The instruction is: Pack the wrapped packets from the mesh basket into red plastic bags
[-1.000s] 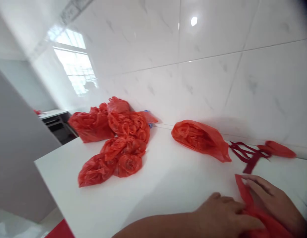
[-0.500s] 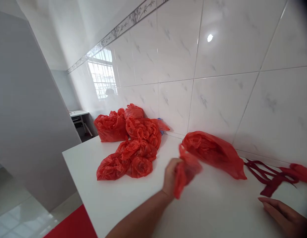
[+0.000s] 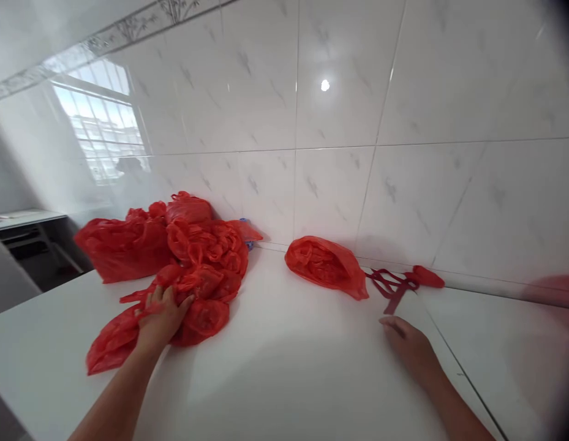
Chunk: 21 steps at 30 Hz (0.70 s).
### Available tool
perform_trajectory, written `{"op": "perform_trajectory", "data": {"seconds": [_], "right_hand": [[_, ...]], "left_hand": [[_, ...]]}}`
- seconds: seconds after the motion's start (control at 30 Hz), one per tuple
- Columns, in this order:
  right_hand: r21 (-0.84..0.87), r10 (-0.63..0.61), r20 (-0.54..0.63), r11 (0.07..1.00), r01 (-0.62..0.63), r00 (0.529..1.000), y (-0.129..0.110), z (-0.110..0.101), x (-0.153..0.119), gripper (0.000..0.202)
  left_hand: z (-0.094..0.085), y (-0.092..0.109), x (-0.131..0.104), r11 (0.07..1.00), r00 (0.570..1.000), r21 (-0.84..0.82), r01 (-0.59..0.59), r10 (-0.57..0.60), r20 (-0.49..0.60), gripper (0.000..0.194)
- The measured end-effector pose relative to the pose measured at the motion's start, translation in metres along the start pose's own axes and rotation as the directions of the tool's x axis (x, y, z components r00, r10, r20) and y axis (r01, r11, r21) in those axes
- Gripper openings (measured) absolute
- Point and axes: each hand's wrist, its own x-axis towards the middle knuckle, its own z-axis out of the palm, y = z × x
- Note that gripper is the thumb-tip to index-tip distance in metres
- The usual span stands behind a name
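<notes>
My left hand (image 3: 160, 318) rests on a pile of crumpled red plastic bags (image 3: 206, 278), its fingers and thumb spread apart, with loose red plastic around the fingers. A red plastic bag (image 3: 109, 343) lies beside it. My right hand (image 3: 410, 349) is low over the white table, holding nothing, fingers loosely extended with a gap at the thumb. Just beyond its fingertips lie dark red straps (image 3: 394, 297). Farther left along the wall, another red plastic bag (image 3: 325, 266) lies with its mouth partly open and more red plastic inside.
A large stuffed red bag (image 3: 128, 248) stands at the left back of the white table (image 3: 266, 380). A small blue item (image 3: 248, 244) shows behind the pile. Beyond the straps is a red roll-like thing (image 3: 428, 276). The tiled wall (image 3: 330, 184) runs along the back.
My left hand has moved left with the crumpled red bag it was holding, onto the pile, and its fingers have spread. The view has turned right. My right hand stays near the straps.
</notes>
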Motion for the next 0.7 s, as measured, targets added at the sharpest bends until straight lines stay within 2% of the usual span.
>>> {"op": "perform_trajectory", "data": {"seconds": [0.07,0.1,0.17,0.2,0.27,0.33,0.4,0.43,0.5,0.57,0.63,0.7], "right_hand": [[-0.001,0.009,0.011,1.000,-0.009,1.000,-0.004,0.000,-0.004,0.034],[-0.003,0.015,0.016,1.000,-0.015,1.000,-0.006,0.000,-0.005,0.034],[-0.010,0.027,0.024,1.000,-0.027,0.999,-0.007,0.000,-0.006,0.033],[-0.015,0.031,0.027,0.999,-0.030,0.999,-0.007,0.000,-0.006,0.032],[-0.019,0.034,0.028,0.999,-0.033,0.999,-0.007,0.001,-0.005,0.032],[-0.015,0.036,0.030,0.999,-0.035,0.999,-0.005,0.002,-0.003,0.031],[-0.005,0.033,0.026,0.999,-0.033,0.999,-0.003,0.003,-0.001,0.030],[0.001,0.031,0.021,1.000,-0.031,0.999,-0.002,0.003,0.000,0.029],[0.012,0.021,0.007,1.000,-0.021,1.000,-0.001,0.002,0.001,0.028],[0.025,0.005,-0.005,1.000,-0.005,1.000,0.001,0.002,0.002,0.028],[0.049,-0.009,-0.016,0.999,0.010,1.000,0.001,0.002,0.003,0.028],[0.082,-0.015,-0.027,0.997,0.017,1.000,0.002,0.002,0.003,0.028]], "left_hand": [[-0.004,0.015,-0.005,0.998,0.982,-0.039,-0.050,0.042,-0.184,0.061],[-0.006,0.028,-0.007,0.992,0.955,-0.073,-0.104,0.079,-0.286,0.063],[-0.009,0.059,-0.012,0.948,0.882,-0.124,-0.292,0.216,-0.419,0.057],[-0.007,0.076,-0.014,0.897,0.840,-0.153,-0.414,0.312,-0.444,0.050],[0.001,0.113,-0.021,0.750,0.763,-0.235,-0.618,0.501,-0.408,0.035],[0.014,0.151,-0.029,0.557,0.658,-0.358,-0.749,0.687,-0.309,0.023],[0.028,0.189,-0.038,0.417,0.563,-0.484,-0.769,0.800,-0.207,0.024],[0.034,0.208,-0.042,0.383,0.539,-0.531,-0.756,0.824,-0.174,0.025],[0.044,0.244,-0.046,0.375,0.533,-0.598,-0.708,0.839,-0.105,0.027],[0.054,0.276,-0.044,0.410,0.562,-0.626,-0.664,0.825,-0.056,0.031],[0.064,0.301,-0.036,0.443,0.593,-0.629,-0.639,0.804,-0.036,0.036],[0.075,0.317,-0.024,0.475,0.620,-0.621,-0.623,0.785,-0.022,0.041]]}}
